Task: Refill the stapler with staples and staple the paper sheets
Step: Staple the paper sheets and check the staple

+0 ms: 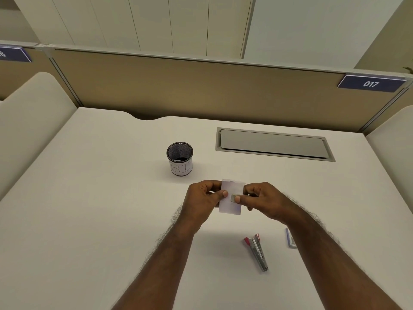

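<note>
A small white paper wrapper point(231, 201) is held above the middle of the desk. My left hand point(202, 201) pinches its left edge. My right hand point(260, 201) pinches a small grey strip of staples point(233, 198) against the paper's right side. The stapler point(257, 250), silver with red ends, lies swung open on the desk below my right forearm, apart from both hands. A small blue and white staple box point(290, 239) lies to the stapler's right, partly hidden by my right forearm.
A black mesh pen cup point(180, 158) with a white label stands behind my left hand. A grey cable hatch point(273, 144) is set into the white desk point(89, 198) at the back right. Beige partition walls close the desk off behind and at both sides.
</note>
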A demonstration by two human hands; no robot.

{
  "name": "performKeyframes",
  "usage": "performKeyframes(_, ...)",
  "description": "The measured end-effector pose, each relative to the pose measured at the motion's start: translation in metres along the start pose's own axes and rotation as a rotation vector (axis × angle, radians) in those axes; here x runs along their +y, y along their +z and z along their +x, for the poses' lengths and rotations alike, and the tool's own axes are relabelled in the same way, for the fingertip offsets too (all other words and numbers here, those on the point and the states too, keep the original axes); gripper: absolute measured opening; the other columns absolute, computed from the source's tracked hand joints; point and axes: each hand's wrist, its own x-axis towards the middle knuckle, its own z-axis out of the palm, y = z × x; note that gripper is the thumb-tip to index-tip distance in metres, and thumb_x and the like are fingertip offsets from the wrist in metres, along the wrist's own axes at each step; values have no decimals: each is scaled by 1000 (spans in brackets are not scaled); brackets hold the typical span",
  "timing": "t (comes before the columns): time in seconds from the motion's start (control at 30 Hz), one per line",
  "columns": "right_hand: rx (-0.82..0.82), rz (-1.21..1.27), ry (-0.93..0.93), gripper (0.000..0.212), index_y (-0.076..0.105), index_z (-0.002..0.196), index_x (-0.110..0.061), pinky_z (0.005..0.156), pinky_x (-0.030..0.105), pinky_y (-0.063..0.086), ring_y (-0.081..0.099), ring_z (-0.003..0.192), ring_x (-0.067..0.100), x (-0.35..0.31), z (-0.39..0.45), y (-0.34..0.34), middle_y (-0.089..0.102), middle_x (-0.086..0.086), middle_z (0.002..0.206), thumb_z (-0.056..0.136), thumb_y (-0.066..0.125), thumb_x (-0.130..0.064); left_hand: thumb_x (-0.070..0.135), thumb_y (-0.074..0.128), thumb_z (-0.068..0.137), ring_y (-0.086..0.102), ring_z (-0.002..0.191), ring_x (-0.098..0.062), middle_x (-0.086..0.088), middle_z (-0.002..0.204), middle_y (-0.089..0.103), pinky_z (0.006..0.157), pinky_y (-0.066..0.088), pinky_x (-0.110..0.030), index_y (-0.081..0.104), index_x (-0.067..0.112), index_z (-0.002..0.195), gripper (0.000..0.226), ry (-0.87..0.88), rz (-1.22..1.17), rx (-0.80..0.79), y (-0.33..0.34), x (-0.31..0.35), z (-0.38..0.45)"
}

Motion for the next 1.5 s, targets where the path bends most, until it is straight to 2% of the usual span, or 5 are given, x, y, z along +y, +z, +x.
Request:
performKeyframes(0.53,167,161,241,32,70,87,-16,53,30,55,62,57,11,52,-12,58,68,-1,81,76,78,-45,-2,67,85,67,69,-15,-9,85,68,61,58,-24,68,9,88,12,-34,-61,283,-27,-10,10)
performKeyframes(0.7,260,-259,296,30,64,81,-34,62,9,41,57,70,-6,79,-30,118,65,-14,81,71,70,-62,0,67,86,67,75,-17,-8,86,71,69,60,-30,65,8,92,10,-62,-197,284,-32,-7,10)
performKeyframes(1.13,257,-690,400,56,46,117,-27,85,29,45,57,109,14,80,-45,153,56,-7,114,82,46,-71,-8,64,84,71,76,-20,-10,91,73,68,58,-26,59,2,104,23,-102,-685,151,-14,10,0)
performKeyframes(1.37,541,211,41,25,61,103,-33,73,34,55,64,93,15,-33,-23,45,67,-7,100,96,44,-49,-5,66,86,74,89,-28,-11,102,73,70,60,-29,54,10,116,36,24,-647,85,2,67,-6)
performKeyframes(1.5,508,372,-227,46,67,114,-22,68,28,58,69,94,11,-110,-24,-16,73,-2,104,86,52,-55,5,63,92,74,83,-23,-13,101,71,70,59,-28,61,8,105,14,139,-543,75,24,118,-9)
